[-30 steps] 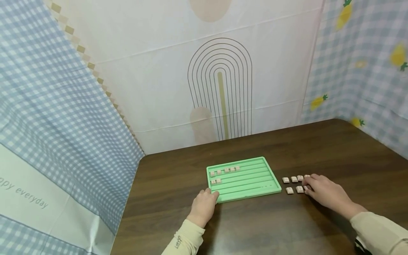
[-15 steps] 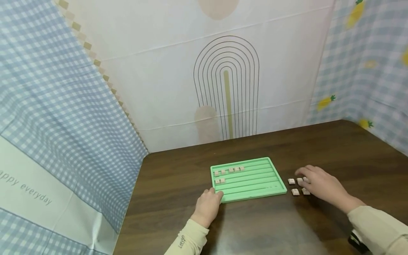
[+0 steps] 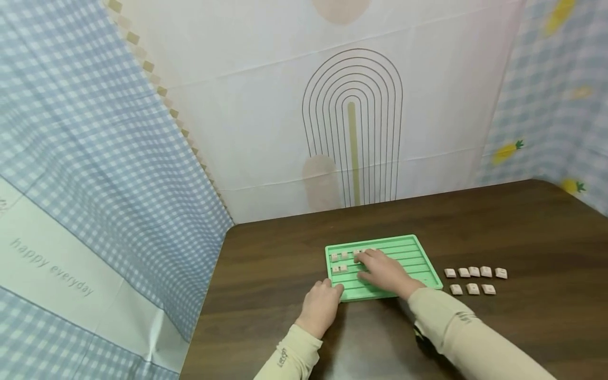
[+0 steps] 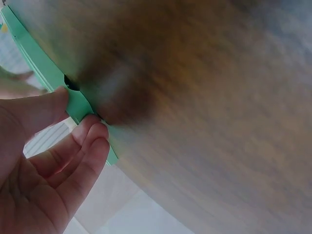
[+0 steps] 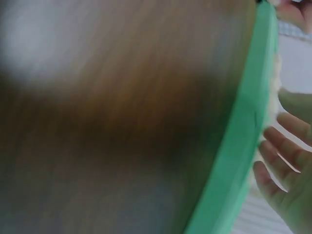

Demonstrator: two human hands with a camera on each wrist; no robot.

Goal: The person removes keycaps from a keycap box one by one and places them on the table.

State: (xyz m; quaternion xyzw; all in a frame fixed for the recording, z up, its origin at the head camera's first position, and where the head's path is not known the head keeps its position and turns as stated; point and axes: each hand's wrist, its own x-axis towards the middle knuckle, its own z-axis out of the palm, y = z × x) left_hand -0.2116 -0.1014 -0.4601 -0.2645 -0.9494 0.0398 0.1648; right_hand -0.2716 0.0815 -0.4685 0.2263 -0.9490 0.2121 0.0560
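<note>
A light-green ridged tray (image 3: pixel 399 269) lies on the table, with small cream keycaps (image 3: pixel 334 257) in its top row and two keycaps (image 3: pixel 339 269) in the row below. My left hand (image 3: pixel 319 306) grips the tray's near left corner; in the left wrist view, thumb and curled fingers (image 4: pixel 92 141) hold the green edge. Over the tray's left-middle part, my right hand (image 3: pixel 385 273) reaches down near the second row. The right wrist view shows its fingers (image 5: pixel 280 151) slightly bent beside the tray rim; whether they hold a keycap cannot be seen.
Right of the tray, several loose keycaps (image 3: pixel 474 272) lie in two rows on the dark wooden table (image 3: pixel 275 258). A white cloth (image 3: pixel 261 132) with an arch print hangs behind, and a blue checked cloth (image 3: pixel 166 211) hangs at the left.
My right hand has moved left from the loose keycaps to above the tray, uncovering the loose rows. The left hand keeps its grip on the tray corner. The head view has shifted slightly.
</note>
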